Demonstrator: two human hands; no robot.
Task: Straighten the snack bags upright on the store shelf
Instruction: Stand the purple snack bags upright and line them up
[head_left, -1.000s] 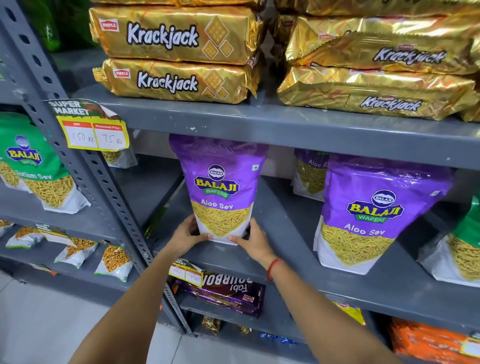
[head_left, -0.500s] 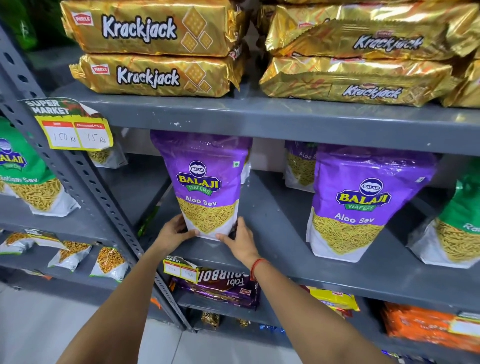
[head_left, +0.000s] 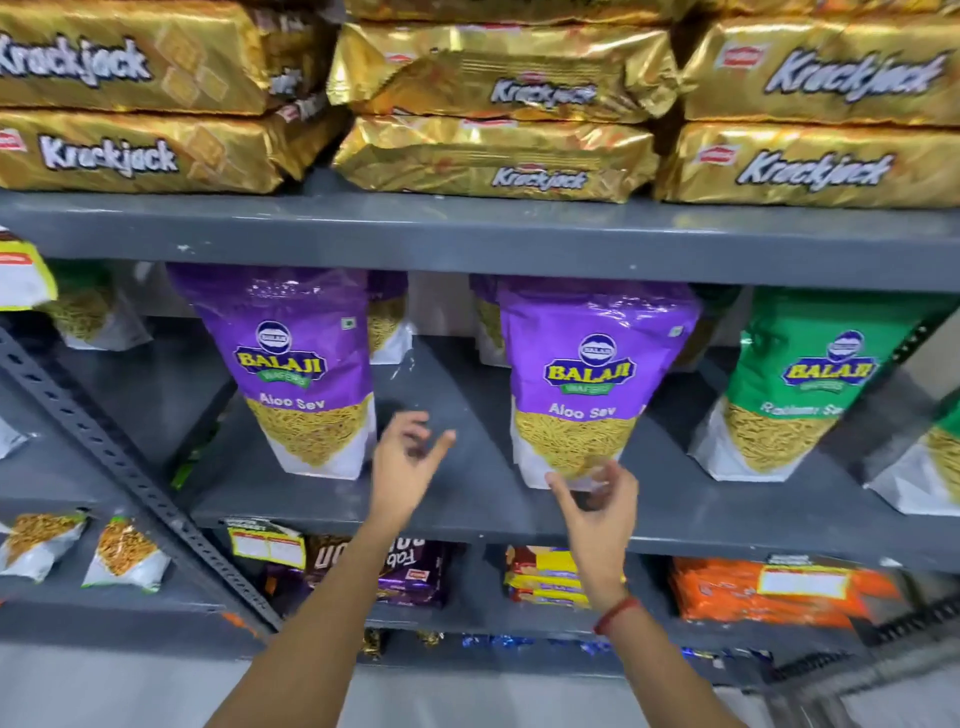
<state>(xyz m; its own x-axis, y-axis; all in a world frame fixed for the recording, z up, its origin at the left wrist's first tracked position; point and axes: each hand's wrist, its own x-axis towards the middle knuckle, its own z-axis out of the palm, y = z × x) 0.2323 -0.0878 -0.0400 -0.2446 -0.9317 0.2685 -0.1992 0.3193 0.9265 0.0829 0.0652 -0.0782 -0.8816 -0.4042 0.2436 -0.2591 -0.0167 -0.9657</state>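
Two purple Aloo Sev bags stand upright on the grey middle shelf (head_left: 457, 499). The left purple bag (head_left: 298, 369) stands free, with nothing touching it. My left hand (head_left: 408, 462) hovers in the gap between the two bags, fingers apart and empty. My right hand (head_left: 597, 499) is in front of the bottom edge of the right purple bag (head_left: 589, 379), fingers spread, holding nothing. A green Balaji bag (head_left: 795, 384) stands upright further right. More purple bags stand behind the front ones, partly hidden.
Gold Krackjack packs (head_left: 493, 150) lie stacked on the shelf above. A slanted perforated upright (head_left: 104, 457) runs at the left. Biscuit packs (head_left: 395, 571) and orange packs (head_left: 763, 592) lie on the lower shelf. Small snack bags (head_left: 124, 551) sit at the lower left.
Both hands have let go of the left purple bag and moved right toward the right purple bag. The view has swung right and is blurred.
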